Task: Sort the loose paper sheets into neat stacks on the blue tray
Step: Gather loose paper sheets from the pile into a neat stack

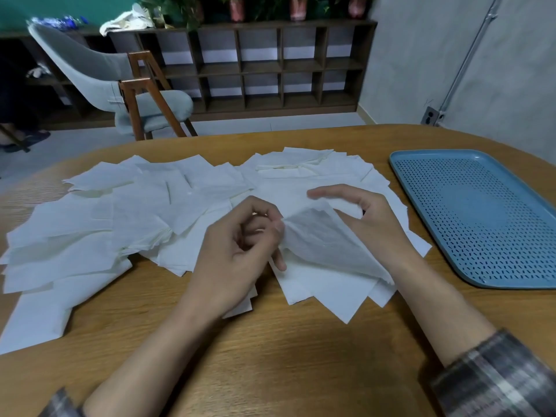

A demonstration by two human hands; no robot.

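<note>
Several loose white paper sheets (144,212) lie spread in overlapping layers across the wooden table (270,356). One thin sheet (322,239) is lifted off the pile in the middle. My left hand (237,254) pinches its left corner with curled fingers. My right hand (370,218) holds its upper right part, thumb beneath and fingers arched over it. The blue perforated tray (400,164) lies flat at the right of the table, apart from the sheets, with nothing on it.
Beyond the table's far edge stand a grey chair with wooden legs (120,85) and a low dark shelf unit (270,64) with plants on top. A grey wall with a pipe and socket (433,115) rises at the right.
</note>
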